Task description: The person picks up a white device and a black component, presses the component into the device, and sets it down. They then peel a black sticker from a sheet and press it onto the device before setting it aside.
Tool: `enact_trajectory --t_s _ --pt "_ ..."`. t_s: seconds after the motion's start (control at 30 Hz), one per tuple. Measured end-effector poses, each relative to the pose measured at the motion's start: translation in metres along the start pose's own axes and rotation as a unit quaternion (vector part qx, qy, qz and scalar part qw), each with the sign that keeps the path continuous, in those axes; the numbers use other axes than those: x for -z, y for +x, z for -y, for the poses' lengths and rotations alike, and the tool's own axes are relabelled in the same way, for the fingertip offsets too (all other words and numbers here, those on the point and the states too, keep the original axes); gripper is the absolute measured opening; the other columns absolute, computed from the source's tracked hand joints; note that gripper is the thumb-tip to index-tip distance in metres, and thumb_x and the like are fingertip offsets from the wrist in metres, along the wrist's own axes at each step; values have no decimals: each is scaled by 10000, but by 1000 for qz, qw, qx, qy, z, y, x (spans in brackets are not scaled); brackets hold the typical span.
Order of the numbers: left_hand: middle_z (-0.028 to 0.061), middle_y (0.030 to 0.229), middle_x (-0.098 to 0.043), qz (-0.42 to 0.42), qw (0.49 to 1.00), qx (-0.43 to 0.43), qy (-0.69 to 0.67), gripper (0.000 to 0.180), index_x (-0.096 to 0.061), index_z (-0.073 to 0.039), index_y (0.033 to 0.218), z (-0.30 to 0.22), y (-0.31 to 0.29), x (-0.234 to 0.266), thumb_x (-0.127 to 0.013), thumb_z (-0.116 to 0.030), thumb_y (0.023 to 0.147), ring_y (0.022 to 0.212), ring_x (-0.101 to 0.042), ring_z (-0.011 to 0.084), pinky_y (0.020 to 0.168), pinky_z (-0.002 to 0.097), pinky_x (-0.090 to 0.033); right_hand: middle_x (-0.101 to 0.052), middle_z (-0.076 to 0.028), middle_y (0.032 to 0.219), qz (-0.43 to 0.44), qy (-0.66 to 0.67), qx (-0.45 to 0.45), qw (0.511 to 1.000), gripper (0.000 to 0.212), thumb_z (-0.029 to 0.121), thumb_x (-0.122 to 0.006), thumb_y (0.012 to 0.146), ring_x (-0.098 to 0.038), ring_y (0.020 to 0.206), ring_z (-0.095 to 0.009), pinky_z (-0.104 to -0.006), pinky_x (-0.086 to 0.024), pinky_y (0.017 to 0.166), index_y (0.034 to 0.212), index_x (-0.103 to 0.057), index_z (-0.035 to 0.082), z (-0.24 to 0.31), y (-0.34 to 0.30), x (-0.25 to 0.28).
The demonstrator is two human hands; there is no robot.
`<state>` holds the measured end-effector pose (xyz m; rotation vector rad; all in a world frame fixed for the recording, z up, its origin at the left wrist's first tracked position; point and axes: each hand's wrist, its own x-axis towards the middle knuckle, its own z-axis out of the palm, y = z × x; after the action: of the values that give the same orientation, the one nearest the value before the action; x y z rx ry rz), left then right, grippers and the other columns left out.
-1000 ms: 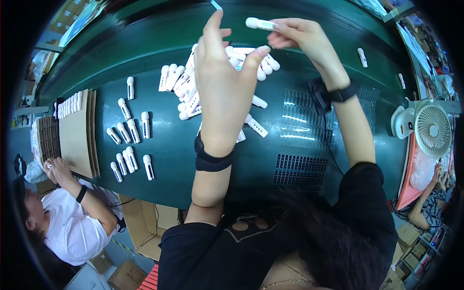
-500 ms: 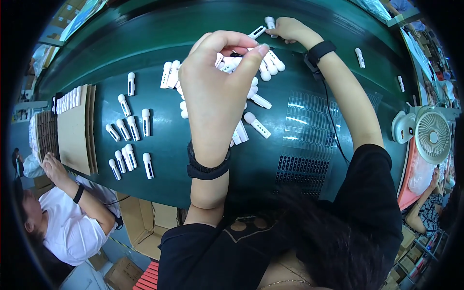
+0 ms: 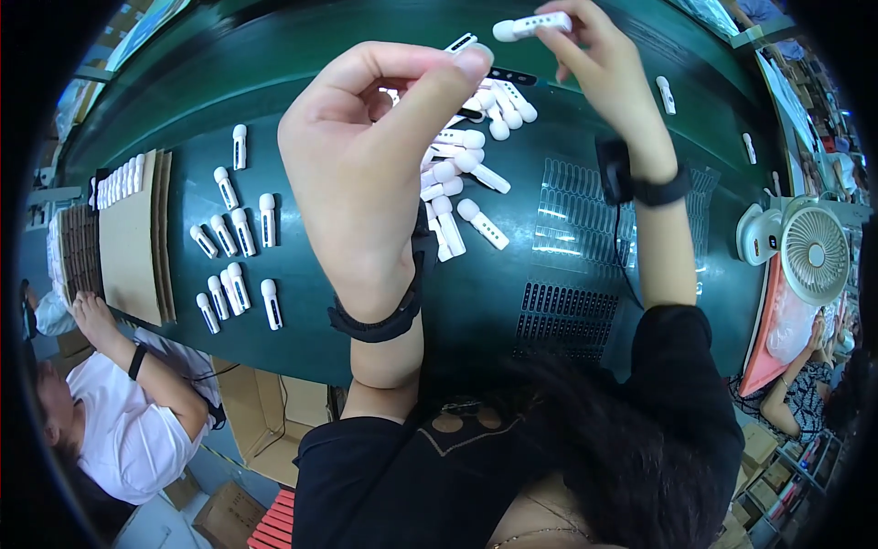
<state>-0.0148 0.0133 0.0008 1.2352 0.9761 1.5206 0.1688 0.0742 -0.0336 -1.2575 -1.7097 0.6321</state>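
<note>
My left hand (image 3: 375,174) is raised close to the camera, thumb and forefinger pinched on a small white piece (image 3: 462,42) that sticks out past the fingertips. My right hand (image 3: 599,69) is up at the far right and grips a white wand-shaped device (image 3: 530,25) with a rounded head, held sideways. Below both hands, a loose pile of the same white devices (image 3: 466,160) lies on the dark green table (image 3: 366,302). Both wrists wear black bands.
Rows of white devices (image 3: 233,233) lie at the left, beside a stack of cardboard sheets (image 3: 128,238). Clear plastic trays (image 3: 585,215) sit right of the pile. A small white fan (image 3: 809,252) stands at the right edge. A person in a white shirt (image 3: 119,421) sits lower left.
Both hands have come up toward the camera. My right hand has drawn away to the right with the white device, while my left hand keeps its pinch on the small piece.
</note>
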Motion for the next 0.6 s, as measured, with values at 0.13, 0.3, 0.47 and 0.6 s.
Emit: enact_trajectory --t_s 0.13,0.3,0.47,0.6 --pt "49 679 -573 48 993 62 -84 28 -584 27 754 1 -4 -4 -556 26 749 637 -542 94 634 180 -418 -603 -77 800 -6 76 19 997 165 54 -588 761 -583 633 -117 -200 -468 543 918 -585 4 26 -46 1" --pt "50 685 -563 75 990 89 -79 44 -564 15 725 5 -7 -15 -536 22 758 670 -545 94 657 197 -421 -584 -162 895 -11 72 132 989 263 -112 -519 748 -609 775 -217 -281 -525 676 1011 -513 -105 38 -63 4" --pt "58 722 -563 84 993 26 -77 73 -545 2 706 8 -10 -19 -514 3 772 682 -546 103 657 209 -423 -575 -199 908 -2 54 116 992 268 -143 -510 731 -606 809 -270 -332 -525 730 999 -510 -128 40 -67 12" --pt "57 729 -558 86 980 91 -155 81 -538 0 701 12 -7 -20 -504 -2 775 674 -544 111 650 209 -420 -572 -206 917 -13 65 146 987 269 -142 -506 733 -609 798 -275 -336 -530 715 1001 -508 -128 40 -68 14"
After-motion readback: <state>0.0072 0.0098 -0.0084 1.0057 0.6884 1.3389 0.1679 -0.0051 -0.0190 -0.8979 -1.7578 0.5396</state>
